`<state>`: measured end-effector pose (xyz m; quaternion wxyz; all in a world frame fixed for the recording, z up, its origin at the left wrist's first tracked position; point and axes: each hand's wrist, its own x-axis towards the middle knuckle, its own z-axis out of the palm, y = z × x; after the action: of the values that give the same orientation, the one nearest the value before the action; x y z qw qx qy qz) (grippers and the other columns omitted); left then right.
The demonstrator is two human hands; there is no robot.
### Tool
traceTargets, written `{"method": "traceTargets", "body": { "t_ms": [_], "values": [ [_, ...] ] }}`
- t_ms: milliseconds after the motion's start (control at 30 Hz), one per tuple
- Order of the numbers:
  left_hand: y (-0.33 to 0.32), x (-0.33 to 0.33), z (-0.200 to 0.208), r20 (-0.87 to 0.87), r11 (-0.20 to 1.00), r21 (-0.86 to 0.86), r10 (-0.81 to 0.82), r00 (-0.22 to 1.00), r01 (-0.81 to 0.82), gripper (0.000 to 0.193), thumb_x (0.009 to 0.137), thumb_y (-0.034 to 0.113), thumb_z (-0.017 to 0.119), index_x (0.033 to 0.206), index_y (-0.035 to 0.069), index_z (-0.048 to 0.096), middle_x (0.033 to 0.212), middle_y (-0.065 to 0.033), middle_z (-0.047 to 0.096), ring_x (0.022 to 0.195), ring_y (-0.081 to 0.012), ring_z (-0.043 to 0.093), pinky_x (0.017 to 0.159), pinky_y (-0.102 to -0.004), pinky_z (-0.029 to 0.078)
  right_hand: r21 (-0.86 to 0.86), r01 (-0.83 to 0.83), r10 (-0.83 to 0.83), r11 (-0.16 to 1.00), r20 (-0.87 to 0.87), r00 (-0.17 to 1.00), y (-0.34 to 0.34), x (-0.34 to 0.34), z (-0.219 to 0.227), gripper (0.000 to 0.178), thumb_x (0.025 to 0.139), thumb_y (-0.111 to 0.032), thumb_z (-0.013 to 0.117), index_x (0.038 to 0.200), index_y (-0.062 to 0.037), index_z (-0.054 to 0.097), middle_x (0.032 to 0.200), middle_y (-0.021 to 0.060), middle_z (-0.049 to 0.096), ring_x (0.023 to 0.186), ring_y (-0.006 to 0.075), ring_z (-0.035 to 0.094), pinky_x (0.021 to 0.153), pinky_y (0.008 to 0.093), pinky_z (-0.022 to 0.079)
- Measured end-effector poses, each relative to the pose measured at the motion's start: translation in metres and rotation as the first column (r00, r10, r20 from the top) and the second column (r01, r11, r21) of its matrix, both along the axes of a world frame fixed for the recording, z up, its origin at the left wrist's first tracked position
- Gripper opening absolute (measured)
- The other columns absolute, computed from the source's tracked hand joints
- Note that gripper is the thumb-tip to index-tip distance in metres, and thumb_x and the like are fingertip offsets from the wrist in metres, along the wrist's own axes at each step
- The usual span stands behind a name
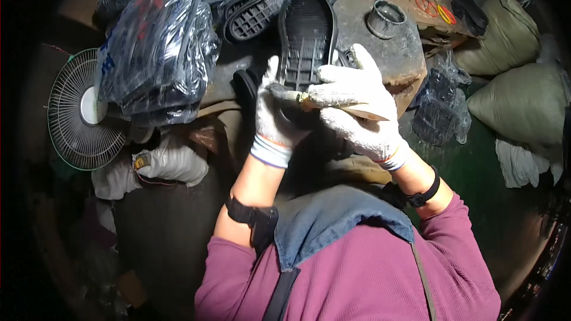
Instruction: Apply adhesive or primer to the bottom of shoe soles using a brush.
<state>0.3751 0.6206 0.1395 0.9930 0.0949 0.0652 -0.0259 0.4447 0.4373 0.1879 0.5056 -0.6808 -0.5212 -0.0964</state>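
Black, rubbery-looking shoe sole is the main thing, lying in the left hand and sticking out beyond its fingertips over the desk. That hand wears a white knit glove and is half closed on the near end, thumb up along the left edge; the other fingers are mostly hidden, so can't tell how far they wrap underneath. Right hand, gloved the same way, is closed around a brush with a wooden handle, one digit poking up. The dark brush tip points across at the left hand, and I can't tell if it touches the sole

A bit beyond the right hand sits a round metal pot. Past the left hand there are more black soles, plus a plastic-wrapped pile off to its left

Handling-wise, I'd guess it's fairly light, bendy but springy, not fragile. The far end looks glossy, so maybe slick or tacky if that's wet. I'd hold it by the outer side edges or cradle it from below, fingers off the shiny face
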Motion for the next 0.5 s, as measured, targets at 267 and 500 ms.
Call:
{"method": "traceTargets", "body": {
  "t_ms": [267, 500],
  "values": [
    [0.045, 0.004, 0.027, 0.276, 0.792, 0.595, -0.041, 0.96, -0.137, 0.098, 0.095, 0.071, 0.053, 0.148, -0.011, 0.042, 0.13, -0.0371, 0.061, 0.115, -0.047, 0.067, 0.098, -0.0573, 0.057, 0.082, -0.26, 0.272, 0.962, -0.371, 0.888, -0.029, 0.009, -0.012, 0.026, 0.08, -0.02, 0.084, 0.104, -0.0116, 0.081, 0.107, 0.0048, 0.079, 0.121, 0.0238, 0.068, 0.124, 0.0542, 0.024],
    [0.061, -0.007, 0.066, 0.377, 0.764, 0.625, -0.114, 0.919, -0.161, 0.07, 0.105, 0.047, 0.054, 0.143, -0.012, 0.047, 0.132, -0.0315, 0.062, 0.118, -0.034, 0.068, 0.103, -0.0399, 0.056, -0.015, -0.079, 0.055, 0.997, -0.582, 0.812, 0.001, -0.003, 0.018, 0.022, 0.089, -0.012, 0.077, 0.109, -0.0036, 0.077, 0.109, 0.0054, 0.078, 0.1, 0.0178, 0.071, 0.095, 0.0322, 0.055]
  ]
}}
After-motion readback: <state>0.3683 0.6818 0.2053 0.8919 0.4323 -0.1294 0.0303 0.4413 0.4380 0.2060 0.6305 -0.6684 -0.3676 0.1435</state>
